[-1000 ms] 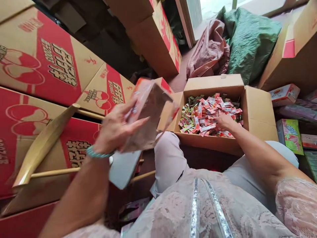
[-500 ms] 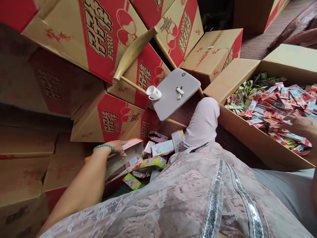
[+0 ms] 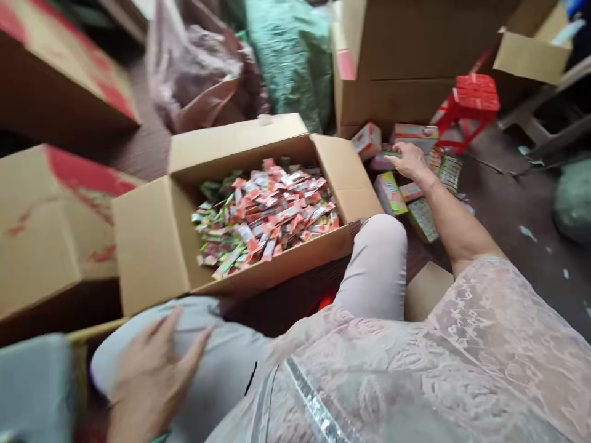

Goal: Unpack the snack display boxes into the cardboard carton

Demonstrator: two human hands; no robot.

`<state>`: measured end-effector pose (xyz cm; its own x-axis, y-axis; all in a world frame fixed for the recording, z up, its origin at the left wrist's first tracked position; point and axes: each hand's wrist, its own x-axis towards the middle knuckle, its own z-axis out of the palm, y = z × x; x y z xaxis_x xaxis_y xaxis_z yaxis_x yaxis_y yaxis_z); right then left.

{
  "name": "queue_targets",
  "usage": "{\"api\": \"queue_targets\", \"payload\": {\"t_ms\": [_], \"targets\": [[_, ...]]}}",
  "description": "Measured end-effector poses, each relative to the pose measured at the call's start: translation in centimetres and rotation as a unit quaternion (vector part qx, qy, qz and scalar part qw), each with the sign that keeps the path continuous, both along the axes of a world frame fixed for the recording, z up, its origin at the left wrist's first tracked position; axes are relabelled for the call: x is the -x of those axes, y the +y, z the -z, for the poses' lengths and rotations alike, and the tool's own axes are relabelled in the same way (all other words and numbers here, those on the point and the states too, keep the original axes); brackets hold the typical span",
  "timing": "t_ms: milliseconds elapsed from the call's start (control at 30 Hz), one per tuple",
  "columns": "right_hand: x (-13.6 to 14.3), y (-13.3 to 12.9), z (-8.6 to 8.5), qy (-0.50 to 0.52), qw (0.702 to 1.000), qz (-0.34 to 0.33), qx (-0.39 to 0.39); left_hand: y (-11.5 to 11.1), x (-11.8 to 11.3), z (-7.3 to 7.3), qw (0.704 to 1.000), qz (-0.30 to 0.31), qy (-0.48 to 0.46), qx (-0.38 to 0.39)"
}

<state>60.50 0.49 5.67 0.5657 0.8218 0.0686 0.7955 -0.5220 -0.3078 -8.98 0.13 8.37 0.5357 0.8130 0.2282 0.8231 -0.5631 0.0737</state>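
My left hand (image 3: 157,363), slightly blurred, is open above my left knee with its fingers spread and nothing in them. Over on the right, my right hand (image 3: 409,161) reaches down among small printed cartons. Its fingers are parted and bent over a purple-pink carton (image 3: 382,162); whether they touch it I cannot tell. Near that hand are an orange-white carton (image 3: 368,141) and a green-pink carton (image 3: 390,193). Between my legs and the bags stands an open cardboard box (image 3: 277,274), holding many small red and green sachets (image 3: 272,212).
Behind the open box lie a brownish sack (image 3: 203,80) and a green sack (image 3: 293,55). A large cardboard box (image 3: 406,101) stands beyond the cartons, beside a red stool (image 3: 475,101). A closed box (image 3: 50,221) is at left. Paper scraps litter the floor (image 3: 512,209).
The view has swung right, from the stacked boxes to the sachet box and the cartons beyond. My left hand has left the cartons on the left; my right hand is now among those on the right.
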Motion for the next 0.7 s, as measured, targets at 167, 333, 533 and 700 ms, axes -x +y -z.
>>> {"api": "queue_targets", "payload": {"t_ms": [167, 333, 533, 700], "targets": [[-6.0, -9.5, 9.3, 0.129, 0.965, 0.192, 0.124, 3.1, -17.0, 5.0, 0.981, 0.169, 0.092, 0.038], [-2.1, -8.2, 17.9, 0.207, 0.945, 0.195, 0.163, 5.8, -21.3, 9.9, 0.959, 0.114, 0.237, 0.103], [2.6, -4.9, 22.7, 0.168, 0.934, 0.26, 0.179, 6.8, -20.9, 10.9, 0.949, 0.093, 0.266, 0.141], [2.2, -5.9, 21.7, 0.2, 0.925, 0.298, 0.123, 6.8, -21.1, 10.9, 0.95, 0.083, 0.255, 0.162]]}}
